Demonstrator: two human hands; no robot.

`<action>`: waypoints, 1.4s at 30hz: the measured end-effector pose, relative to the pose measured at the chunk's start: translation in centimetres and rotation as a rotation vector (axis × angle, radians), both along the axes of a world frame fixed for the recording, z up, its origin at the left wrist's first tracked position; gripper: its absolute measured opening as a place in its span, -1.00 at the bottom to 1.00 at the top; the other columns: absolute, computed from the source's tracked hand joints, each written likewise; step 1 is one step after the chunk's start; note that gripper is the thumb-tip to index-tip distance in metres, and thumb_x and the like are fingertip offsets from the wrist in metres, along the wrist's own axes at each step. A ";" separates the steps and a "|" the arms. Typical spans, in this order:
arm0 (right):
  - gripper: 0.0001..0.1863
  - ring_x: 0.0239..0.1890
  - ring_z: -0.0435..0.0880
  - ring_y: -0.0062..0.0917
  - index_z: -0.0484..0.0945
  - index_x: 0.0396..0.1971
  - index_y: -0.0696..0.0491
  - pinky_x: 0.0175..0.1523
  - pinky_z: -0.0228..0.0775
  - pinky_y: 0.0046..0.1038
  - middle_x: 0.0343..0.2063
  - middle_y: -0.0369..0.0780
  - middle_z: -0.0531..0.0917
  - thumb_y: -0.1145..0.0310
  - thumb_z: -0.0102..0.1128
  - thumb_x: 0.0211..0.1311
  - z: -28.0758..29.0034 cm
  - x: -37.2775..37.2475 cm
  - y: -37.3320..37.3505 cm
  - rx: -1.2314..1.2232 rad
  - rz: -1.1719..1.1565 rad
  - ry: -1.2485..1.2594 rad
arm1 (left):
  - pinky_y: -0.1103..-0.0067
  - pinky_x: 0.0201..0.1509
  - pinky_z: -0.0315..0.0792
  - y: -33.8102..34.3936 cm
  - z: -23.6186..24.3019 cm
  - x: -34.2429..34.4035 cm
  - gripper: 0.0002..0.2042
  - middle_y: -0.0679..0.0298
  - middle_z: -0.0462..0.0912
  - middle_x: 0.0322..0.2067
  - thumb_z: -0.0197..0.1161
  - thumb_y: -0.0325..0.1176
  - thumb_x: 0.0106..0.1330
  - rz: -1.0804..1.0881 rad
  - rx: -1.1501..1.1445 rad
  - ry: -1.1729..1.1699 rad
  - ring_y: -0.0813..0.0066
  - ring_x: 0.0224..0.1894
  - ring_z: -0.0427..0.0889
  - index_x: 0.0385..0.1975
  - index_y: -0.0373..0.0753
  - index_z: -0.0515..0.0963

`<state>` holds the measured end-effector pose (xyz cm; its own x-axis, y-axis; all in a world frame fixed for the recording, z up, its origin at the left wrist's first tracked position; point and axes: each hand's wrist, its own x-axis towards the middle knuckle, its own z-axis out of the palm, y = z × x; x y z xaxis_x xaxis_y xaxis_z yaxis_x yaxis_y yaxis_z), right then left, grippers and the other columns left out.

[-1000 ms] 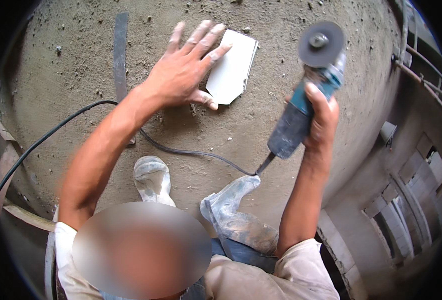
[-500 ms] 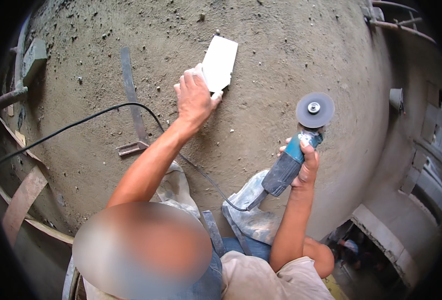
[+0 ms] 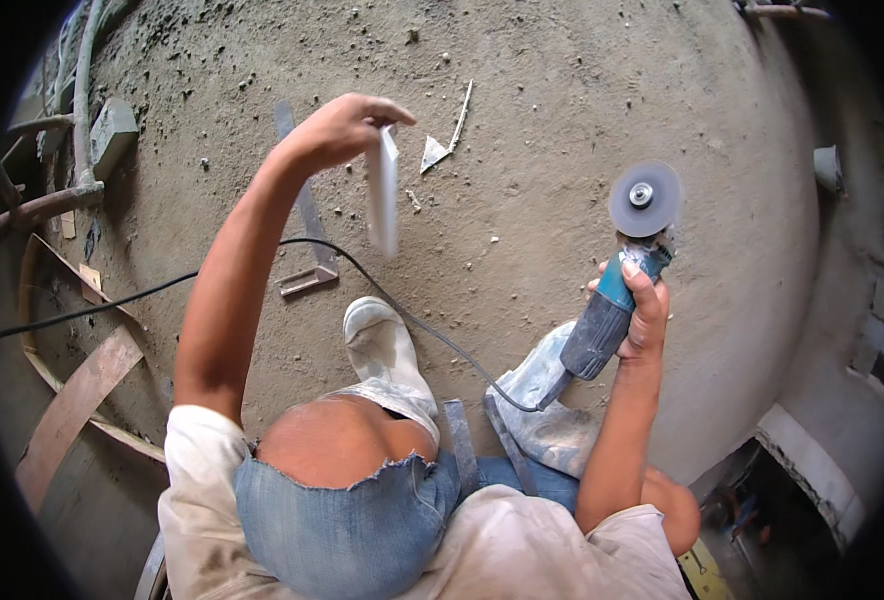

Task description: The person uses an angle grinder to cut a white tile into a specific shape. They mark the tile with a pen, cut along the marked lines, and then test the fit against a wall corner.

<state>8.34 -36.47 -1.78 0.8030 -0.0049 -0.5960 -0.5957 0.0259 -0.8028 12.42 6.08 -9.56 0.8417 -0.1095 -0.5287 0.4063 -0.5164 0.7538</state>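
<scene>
My left hand [image 3: 352, 120] is raised over the rough concrete floor [image 3: 542, 110], gripping a white tile [image 3: 384, 195] that hangs on edge, slightly blurred. Beside it on the floor lie a small white offcut [image 3: 434, 152] and a thin sliver. A metal square [image 3: 308, 284] lies below the tile. My right hand [image 3: 642, 320] grips a teal and dark grey angle grinder [image 3: 592, 332], its cutting disc [image 3: 632, 205] facing up. The grinder's black cable [image 3: 412, 317] runs across the floor to the left.
My boots [image 3: 382, 340] stand below the cable. Along the left edge are pipes [image 3: 47, 210], a concrete block [image 3: 112, 135] and curved boards [image 3: 77, 420]. At the right rim a pale bucket [image 3: 827, 170] stands near a wall with a dark opening [image 3: 752, 500].
My left hand has lifted the tile off the floor and drawn it leftward on edge, uncovering the offcut pieces. The grinder moved down earlier and now stays at the right.
</scene>
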 end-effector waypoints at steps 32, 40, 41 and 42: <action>-0.44 -0.36 0.74 -0.47 0.47 -0.02 0.23 -0.20 0.64 -0.43 -0.34 -0.19 0.65 0.20 0.42 0.06 -2.9 2.5 2.0 -0.134 0.215 0.139 | 0.43 0.07 0.57 -5.9 -3.1 9.2 -0.66 0.03 0.73 -0.05 0.30 -0.36 0.33 0.260 -0.354 -0.113 0.30 -0.04 0.71 0.04 -0.39 0.60; -0.45 -0.35 0.71 -0.51 0.46 0.01 0.19 -0.18 0.63 -0.45 -0.30 -0.23 0.63 0.26 0.43 0.06 -4.6 2.8 1.3 -0.159 0.260 0.161 | 0.24 0.37 0.35 -9.5 -5.8 7.6 -0.29 -0.06 0.47 0.23 0.60 -0.27 0.02 0.107 0.480 -0.813 -0.04 0.28 0.42 0.24 -0.18 0.49; -0.44 -0.34 0.71 -0.51 0.46 0.01 0.19 -0.19 0.63 -0.45 -0.30 -0.23 0.63 0.25 0.44 0.07 -4.8 2.8 1.4 -0.161 0.263 0.170 | 0.09 0.51 0.16 -8.5 -6.2 7.5 -0.07 -0.06 0.20 0.43 0.66 -0.18 -0.08 -0.026 0.457 -0.697 -0.12 0.45 0.18 0.38 -0.13 0.33; -0.44 -0.34 0.71 -0.51 0.46 0.02 0.19 -0.19 0.64 -0.44 -0.30 -0.23 0.63 0.25 0.44 0.07 -4.9 2.9 1.5 -0.166 0.271 0.177 | 0.05 0.53 0.08 -8.5 -5.7 7.6 -0.03 -0.07 0.16 0.45 0.67 -0.15 -0.09 -0.130 0.486 -0.649 -0.12 0.48 0.12 0.40 -0.12 0.30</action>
<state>11.23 -34.97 -6.73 0.6731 0.0854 -0.7346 -0.6929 -0.2743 -0.6668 20.01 -2.40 -15.26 0.9927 -0.1116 0.0455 -0.1194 -0.8585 0.4986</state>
